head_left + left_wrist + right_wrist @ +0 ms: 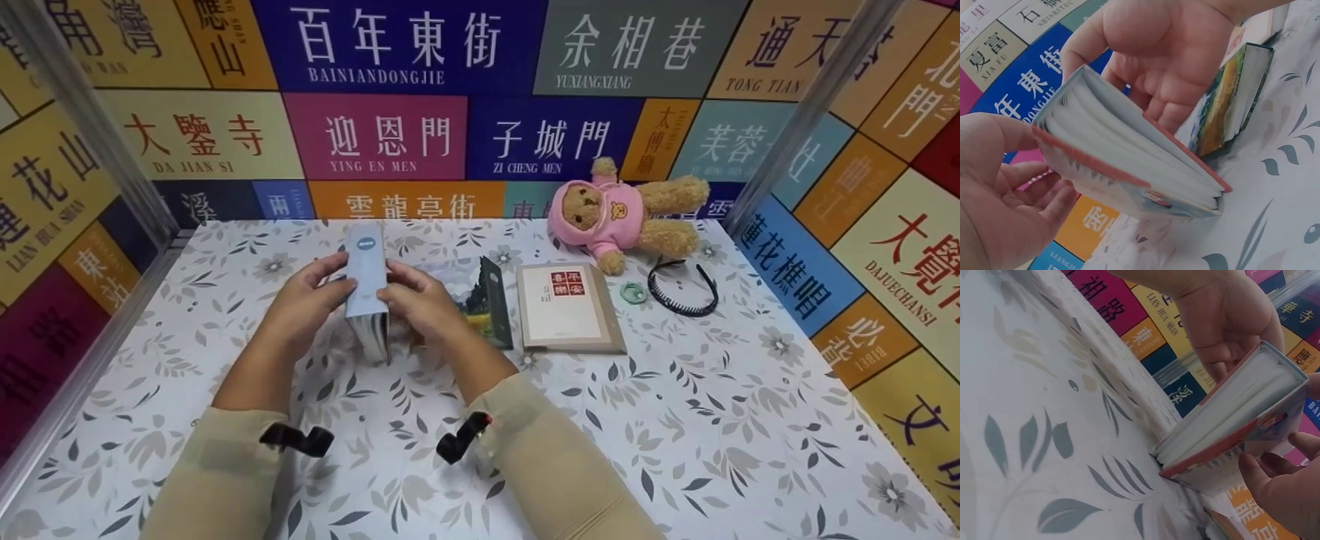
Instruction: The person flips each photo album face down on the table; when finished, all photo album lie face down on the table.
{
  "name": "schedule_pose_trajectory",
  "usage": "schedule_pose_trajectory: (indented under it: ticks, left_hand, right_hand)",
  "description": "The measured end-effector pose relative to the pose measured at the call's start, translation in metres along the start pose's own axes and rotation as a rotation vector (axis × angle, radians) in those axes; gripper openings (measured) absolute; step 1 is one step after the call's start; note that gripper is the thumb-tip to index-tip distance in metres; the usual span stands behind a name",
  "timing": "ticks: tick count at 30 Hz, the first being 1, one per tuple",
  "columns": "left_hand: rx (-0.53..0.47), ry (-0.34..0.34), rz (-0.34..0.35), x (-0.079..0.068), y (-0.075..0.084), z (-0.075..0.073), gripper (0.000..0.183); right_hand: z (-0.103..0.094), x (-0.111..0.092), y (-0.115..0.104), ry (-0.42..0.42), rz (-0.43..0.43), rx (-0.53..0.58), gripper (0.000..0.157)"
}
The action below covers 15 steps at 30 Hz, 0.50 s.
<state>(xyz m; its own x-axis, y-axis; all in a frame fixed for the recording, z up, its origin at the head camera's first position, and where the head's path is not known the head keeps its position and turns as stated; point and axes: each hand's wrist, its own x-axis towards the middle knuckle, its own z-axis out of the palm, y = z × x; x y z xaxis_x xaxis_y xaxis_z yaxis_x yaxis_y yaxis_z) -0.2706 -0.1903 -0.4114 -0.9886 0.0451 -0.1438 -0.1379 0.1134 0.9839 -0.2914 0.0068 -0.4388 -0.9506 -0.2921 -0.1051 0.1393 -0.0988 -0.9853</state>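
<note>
A thick book [366, 277] stands on edge with its light blue spine turned up and its pages facing down. My left hand [306, 304] holds it along the left cover, thumb by the spine. On the opposite cover my right hand [421, 304] grips it, its thumb near the spine's close edge. In the left wrist view the book [1129, 146] shows red-edged covers and slightly fanned pages, its lower corner close over the cloth. Beyond my right forearm stands a dark green book [495, 304] with a painted landscape cover, partly hidden by that arm.
Right of the dark green book lies a cream book [562, 311] with red characters. Past it are a green coiled hair tie [634, 293], a black headband [686, 311] and a teddy bear [619, 217] in a pink hoodie. Printed panels [375, 135] wall the leaf-patterned table [712, 442].
</note>
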Motion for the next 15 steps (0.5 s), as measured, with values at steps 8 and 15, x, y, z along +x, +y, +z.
schedule_pose_trajectory:
  ticks: [8, 15]
  left_hand:
    - [-0.028, -0.145, -0.083, 0.007, -0.017, -0.003, 0.06]
    - [-0.001, -0.207, -0.196, 0.012, -0.035, -0.017, 0.076]
  right_hand:
    - [-0.009, 0.003, -0.003, 0.11, 0.009, 0.037, 0.047]
    - [-0.007, 0.004, 0.003, 0.122, 0.008, 0.025, 0.045]
